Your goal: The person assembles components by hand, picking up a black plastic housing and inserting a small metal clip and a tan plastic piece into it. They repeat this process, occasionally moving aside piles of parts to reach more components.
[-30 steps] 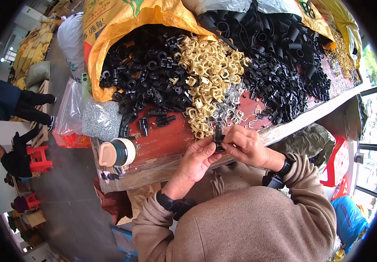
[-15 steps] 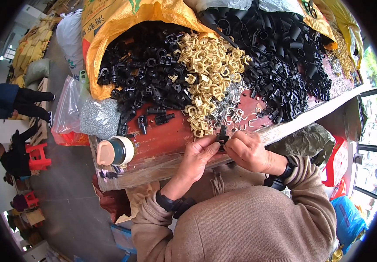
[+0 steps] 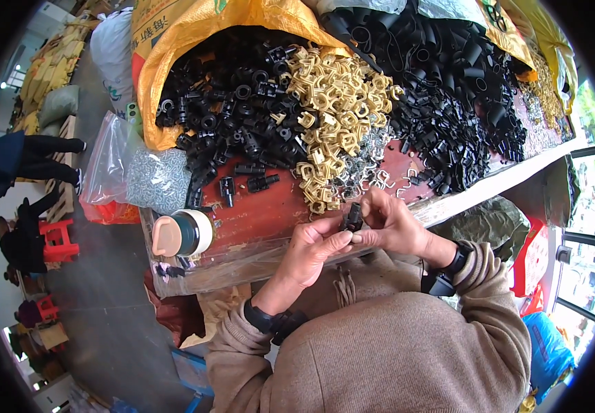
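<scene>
- Far left I see a clear bag of small grey metal parts (image 3: 156, 180), with a lidded cup (image 3: 182, 233) lying on its side just below it
- My left hand (image 3: 311, 249) pinches the small black plastic part (image 3: 354, 216) from below, at the near edge of the red table (image 3: 270, 213)
- My right hand (image 3: 394, 224) closes on the same part from the right
- Behind them lie a heap of black fittings (image 3: 235, 103), tan clips (image 3: 332, 103), then black tubes (image 3: 449, 89)

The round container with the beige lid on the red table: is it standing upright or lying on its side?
Lying on its side: the round container rests on the red table with its beige lid facing sideways.
</scene>
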